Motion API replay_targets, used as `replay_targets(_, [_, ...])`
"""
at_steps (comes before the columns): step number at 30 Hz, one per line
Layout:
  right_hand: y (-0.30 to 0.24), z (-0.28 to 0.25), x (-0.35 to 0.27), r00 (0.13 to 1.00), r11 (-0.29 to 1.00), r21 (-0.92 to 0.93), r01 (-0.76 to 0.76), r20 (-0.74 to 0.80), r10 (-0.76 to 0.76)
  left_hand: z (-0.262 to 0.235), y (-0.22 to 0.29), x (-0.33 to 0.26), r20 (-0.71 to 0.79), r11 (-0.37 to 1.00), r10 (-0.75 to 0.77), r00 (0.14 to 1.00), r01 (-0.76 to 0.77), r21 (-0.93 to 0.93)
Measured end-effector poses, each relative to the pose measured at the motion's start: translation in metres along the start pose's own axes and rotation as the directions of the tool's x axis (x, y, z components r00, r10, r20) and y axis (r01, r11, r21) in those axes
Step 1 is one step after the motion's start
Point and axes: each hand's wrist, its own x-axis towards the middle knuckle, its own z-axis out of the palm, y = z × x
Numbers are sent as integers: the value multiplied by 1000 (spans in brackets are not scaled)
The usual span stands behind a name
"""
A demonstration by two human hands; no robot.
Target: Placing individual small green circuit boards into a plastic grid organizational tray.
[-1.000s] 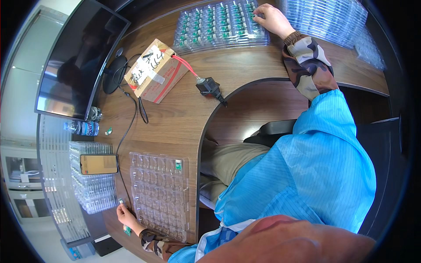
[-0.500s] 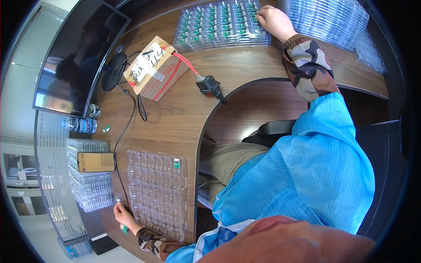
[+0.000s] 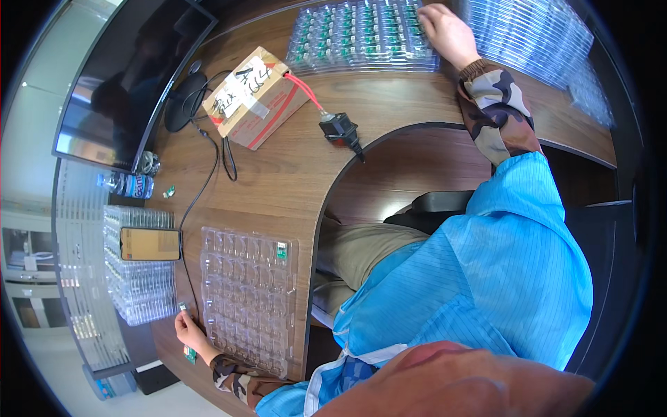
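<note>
My left hand rests at the near left edge of a clear plastic compartment tray on the wooden desk; its fingertips pinch a small green part, and another small green part lies just beside the wrist. One green part sits in a cell at the tray's far right corner. My right hand reaches far across the desk onto a clear tray filled with several green parts, fingers curled over its right end.
A taped cardboard box and a black power adapter lie mid-desk. A monitor stands at left, with a water bottle, a phone on stacked clear trays, and more tray stacks at far right.
The view has shifted slightly; my left hand has moved a little toward the tray's edge while my right hand stays on the filled tray.
</note>
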Motion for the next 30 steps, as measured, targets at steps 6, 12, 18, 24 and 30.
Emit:
replay_targets(6, [-62,-50,6,960,858,462,222,-259,-109,-6,-5,3,3,988,77,997,-76,136])
replay_targets(12, [-153,-51,-26,848,483,735,476,-238,-473,-4,-6,6,-46,952,149,988,-130,278])
replay_targets(18, [-286,-49,-76,647,24,901,434,-293,-704,4,0,6,-115,966,100,988,-68,250])
replay_targets(24, [-378,7,-66,606,-111,928,357,-320,-728,7,0,3,-125,989,47,991,-28,147])
replay_targets(30, [-385,49,-78,676,47,998,49,2,-737,5,9,1,-144,983,24,989,3,183])
